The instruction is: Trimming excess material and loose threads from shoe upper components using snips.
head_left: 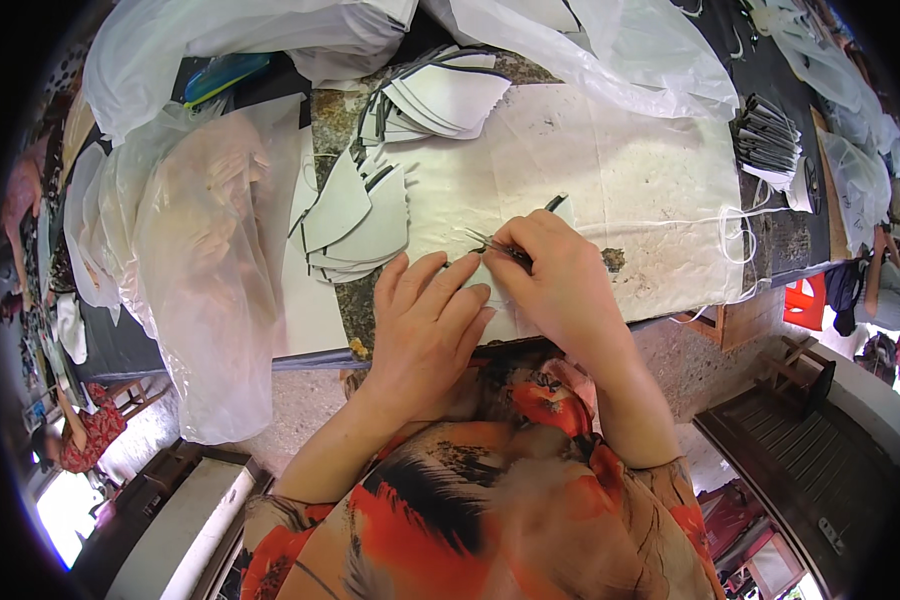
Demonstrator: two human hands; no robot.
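Note:
Near the table's front edge, my right hand (pixel 560 280) is closed around small metal snips (pixel 482 240), whose thin blades point left. Beneath both hands lies a white piece (pixel 503 322) with a dark edging; most of it is hidden. A dark strip end (pixel 556 202) shows just beyond my right knuckles. My left hand (pixel 420 325) rests palm down, its fingers stretched out and slightly spread, the fingertips on the work beside the snips. Left of it, several white pieces with black edging (pixel 355 230) lie overlapped, and a second fanned pile (pixel 445 98) sits farther back.
A pale, stained sheet (pixel 660 170) covers the work surface. White cord (pixel 735 240) trails across its right side, near a dark-edged bundle (pixel 767 135). Clear plastic (pixel 210 290) drapes over the left front edge, and more plastic bags (pixel 630 50) lie along the back.

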